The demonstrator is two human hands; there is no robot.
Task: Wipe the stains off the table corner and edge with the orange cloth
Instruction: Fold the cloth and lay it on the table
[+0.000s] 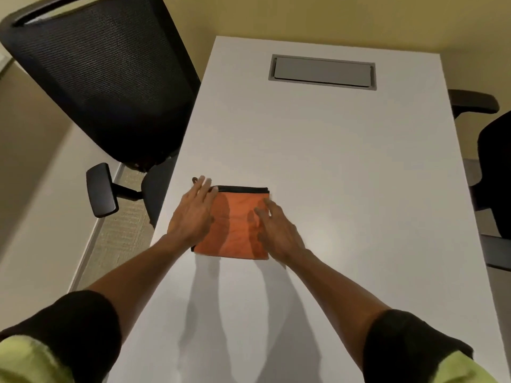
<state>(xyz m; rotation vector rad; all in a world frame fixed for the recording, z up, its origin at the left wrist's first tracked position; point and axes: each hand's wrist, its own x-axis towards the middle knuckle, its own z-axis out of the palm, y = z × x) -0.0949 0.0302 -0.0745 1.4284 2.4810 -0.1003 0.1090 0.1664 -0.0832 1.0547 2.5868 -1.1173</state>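
Note:
An orange cloth [235, 225] with a black hem lies folded into a flat square on the white table [345, 161], near its left edge. My left hand [193, 214] rests flat on the cloth's left side, fingers spread and reaching past its far left corner. My right hand [273, 230] lies over the cloth's right side, fingers apart and pointing toward the middle. Neither hand is gripping the cloth. No stains show on the table surface from here.
A black mesh office chair [102, 78] stands close against the table's left edge, its armrest [101, 190] sticking out. Another dark chair [495, 167] sits at the right edge. A grey cable hatch [322, 72] is set into the far end of the table.

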